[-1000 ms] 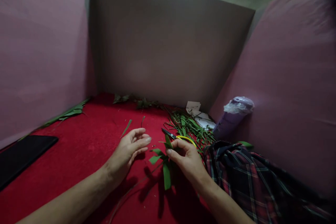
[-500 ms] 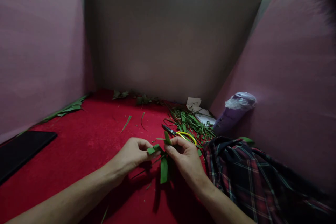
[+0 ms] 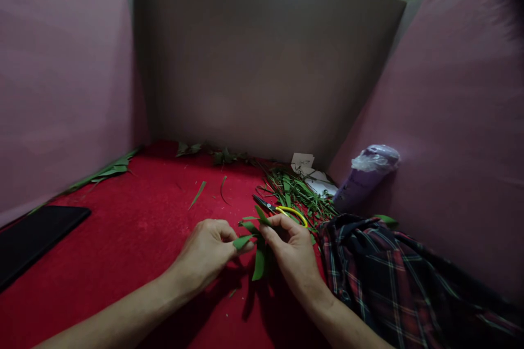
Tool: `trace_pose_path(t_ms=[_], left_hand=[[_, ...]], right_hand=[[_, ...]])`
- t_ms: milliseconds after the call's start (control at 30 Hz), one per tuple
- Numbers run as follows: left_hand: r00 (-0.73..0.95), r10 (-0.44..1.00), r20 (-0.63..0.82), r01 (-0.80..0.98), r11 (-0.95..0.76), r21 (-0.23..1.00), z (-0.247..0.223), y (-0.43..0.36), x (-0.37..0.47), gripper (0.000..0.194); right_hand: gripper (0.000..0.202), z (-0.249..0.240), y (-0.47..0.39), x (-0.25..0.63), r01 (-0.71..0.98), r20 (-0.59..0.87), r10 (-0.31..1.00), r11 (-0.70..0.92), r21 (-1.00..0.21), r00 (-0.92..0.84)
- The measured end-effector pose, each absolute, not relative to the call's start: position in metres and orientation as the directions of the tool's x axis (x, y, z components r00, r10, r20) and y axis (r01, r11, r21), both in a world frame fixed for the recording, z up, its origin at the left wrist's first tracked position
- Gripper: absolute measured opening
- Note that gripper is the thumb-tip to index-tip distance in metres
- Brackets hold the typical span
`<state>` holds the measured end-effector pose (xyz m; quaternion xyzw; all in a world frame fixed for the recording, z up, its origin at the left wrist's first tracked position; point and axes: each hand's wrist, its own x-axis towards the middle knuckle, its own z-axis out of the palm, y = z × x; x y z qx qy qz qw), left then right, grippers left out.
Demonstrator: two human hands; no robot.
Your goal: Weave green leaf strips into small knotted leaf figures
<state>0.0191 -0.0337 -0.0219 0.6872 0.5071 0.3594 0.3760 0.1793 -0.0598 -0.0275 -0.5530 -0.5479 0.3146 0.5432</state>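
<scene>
Between my two hands is a small piece of green leaf strips (image 3: 259, 262), with several ends sticking out and one hanging down. My right hand (image 3: 290, 242) pinches it near its middle. My left hand (image 3: 210, 248) has thumb and finger closed on a strip (image 3: 243, 241) at its left side. My fingers hide where the strips meet. Just beyond my right hand lie scissors with yellow handles (image 3: 292, 212) and dark blades, resting on the red cloth (image 3: 135, 218).
A heap of cut green stems and leaves (image 3: 301, 193) lies behind the scissors, beside white papers (image 3: 319, 181). A purple plastic-topped container (image 3: 360, 180) leans at the right wall. Plaid fabric (image 3: 380, 272) bunches at right. A black flat object (image 3: 41, 234) lies left.
My left hand has shifted slightly down and right, and the strip at its fingertips now angles differently. The hanging strip has swung a little. My right hand keeps its pinch.
</scene>
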Motion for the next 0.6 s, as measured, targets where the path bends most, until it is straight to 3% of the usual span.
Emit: trace_pose_path(t_ms=[267,333,467,600], left_hand=[[0.246,0.927,0.283,0.441,-0.367,0.819,-0.022,-0.032,0.018,0.020],[0.271,0.947,0.175,0.366,-0.269,0.891,-0.022,-0.031,0.019,0.020],[0.377,0.914,-0.148,0.077,0.129,0.989,-0.017,-0.030,0.021,0.022],[0.360,0.913,-0.190,-0.074,0.231,0.970,-0.010,-0.032,0.022,0.023]], right_hand=[[0.013,-0.027,-0.059,0.178,0.246,0.220,0.962,0.177,-0.953,0.163],[0.013,-0.028,-0.060,0.177,0.228,0.198,0.972,0.165,-0.959,0.128],[0.017,-0.029,-0.063,0.174,0.219,0.185,0.979,0.163,-0.962,0.084],[0.022,-0.029,-0.064,0.175,0.291,0.199,0.979,0.180,-0.940,0.038]])
